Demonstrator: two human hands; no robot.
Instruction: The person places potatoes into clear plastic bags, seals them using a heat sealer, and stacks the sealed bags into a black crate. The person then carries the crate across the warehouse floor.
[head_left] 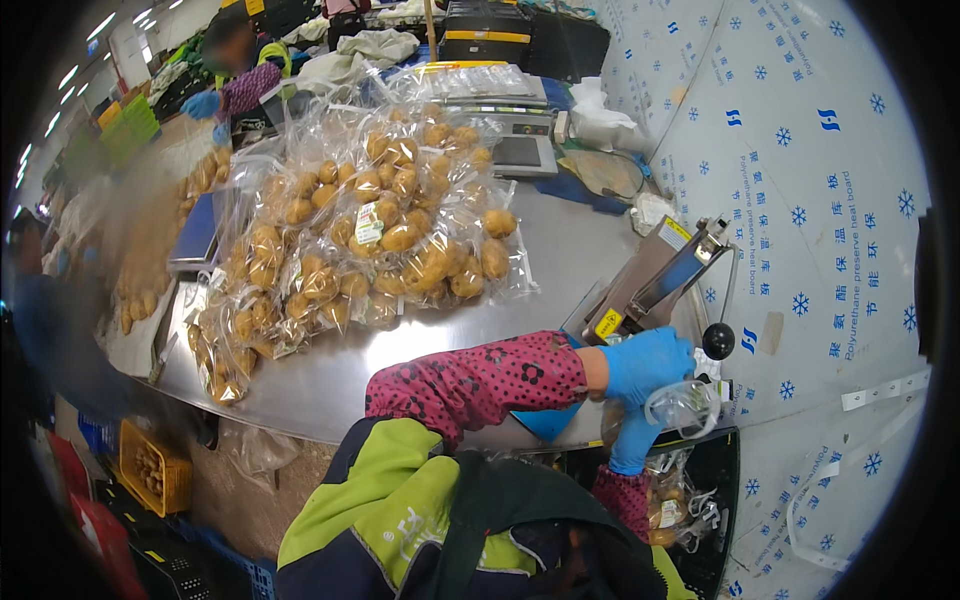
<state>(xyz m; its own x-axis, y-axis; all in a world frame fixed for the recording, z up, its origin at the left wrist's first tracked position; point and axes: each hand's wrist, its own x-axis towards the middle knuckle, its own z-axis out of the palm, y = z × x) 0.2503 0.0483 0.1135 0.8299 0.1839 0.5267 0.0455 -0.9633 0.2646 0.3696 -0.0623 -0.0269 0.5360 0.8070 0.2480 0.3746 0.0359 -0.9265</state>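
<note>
Head view: you are partway through the bagging, by the look of it. A large heap of filled clear bags of potatoes [380, 230] already lies on the steel counter [330, 375], stretching from near the weighing scale [515, 135] at the far end down toward your left. I count roughly ten to fifteen bags; they overlap too much for an exact number. Several carry a small label.

One more bag [680, 405] is in hand now, at the sealing machine [650, 285] on the counter's right edge, just beside the black knob [718, 340]. Your left hand [645, 365], in a blue glove, is closed around the bag's twisted neck at the machine. Your right hand [635, 440], also blue-gloved, grips the same bag just below, fingers clamped on the plastic. The body of the bag hangs off the counter edge, over a black crate [715, 500] with more bagged potatoes in it; how many I cannot tell.

Judging from that, this bag is not yet closed. An orange basket [150, 465] of loose potatoes sits on the floor at your left, so more work seems to be waiting.

Counts: one scale, one sealing machine, two gloved hands of yours. Another person's blue-gloved hand [200, 103] works at the far end.
</note>
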